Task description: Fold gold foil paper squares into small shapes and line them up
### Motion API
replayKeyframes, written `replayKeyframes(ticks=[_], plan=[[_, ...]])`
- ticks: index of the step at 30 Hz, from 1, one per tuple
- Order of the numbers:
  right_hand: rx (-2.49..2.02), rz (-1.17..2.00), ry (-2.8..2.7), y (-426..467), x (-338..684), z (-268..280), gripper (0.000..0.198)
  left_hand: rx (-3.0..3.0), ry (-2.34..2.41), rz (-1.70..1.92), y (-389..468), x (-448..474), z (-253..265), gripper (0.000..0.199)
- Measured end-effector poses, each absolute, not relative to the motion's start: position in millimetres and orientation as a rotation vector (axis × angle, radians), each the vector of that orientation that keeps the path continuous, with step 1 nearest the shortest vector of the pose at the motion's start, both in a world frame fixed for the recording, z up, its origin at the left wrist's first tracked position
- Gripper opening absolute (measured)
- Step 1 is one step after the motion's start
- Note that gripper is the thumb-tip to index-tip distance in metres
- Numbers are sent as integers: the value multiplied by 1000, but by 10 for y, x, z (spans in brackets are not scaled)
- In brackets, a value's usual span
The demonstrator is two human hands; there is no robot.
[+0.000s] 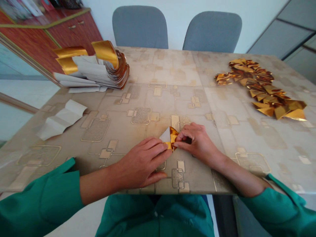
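A small folded piece of gold foil paper (173,134), white on one side, lies near the front edge of the table between my hands. Flat fingers of my left hand (145,161) press its left side down, with the thumb held apart. My right hand (196,141) pinches its right edge between thumb and fingers. Part of the paper is hidden under the fingertips.
A thick stack of gold-and-white paper sheets (91,70) stands at the back left, with one creased pale sheet (63,118) before it. Many folded gold pieces (261,85) are heaped at the right. Two grey chairs (140,26) stand behind the patterned table (118,115).
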State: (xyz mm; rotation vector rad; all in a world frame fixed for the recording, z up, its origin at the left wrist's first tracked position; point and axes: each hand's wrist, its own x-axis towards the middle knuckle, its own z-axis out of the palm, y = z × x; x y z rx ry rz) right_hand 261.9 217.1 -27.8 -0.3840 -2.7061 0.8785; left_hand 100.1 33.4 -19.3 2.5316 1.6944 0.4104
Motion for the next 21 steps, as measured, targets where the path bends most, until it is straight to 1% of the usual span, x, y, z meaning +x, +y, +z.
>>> replayKeyframes(ticks=[4,12,21], plan=[[-425,856,-2709,2147,2618,-260,21,2527,1718,431,313,1023,-205,61],[-469,777,-2727,2120,2620,-262,20,2542,1729,414,320,1029,-223,51],[-474,679,-2770,2089,2623,-262,19,2582,1737,345,338,1037,-235,52]])
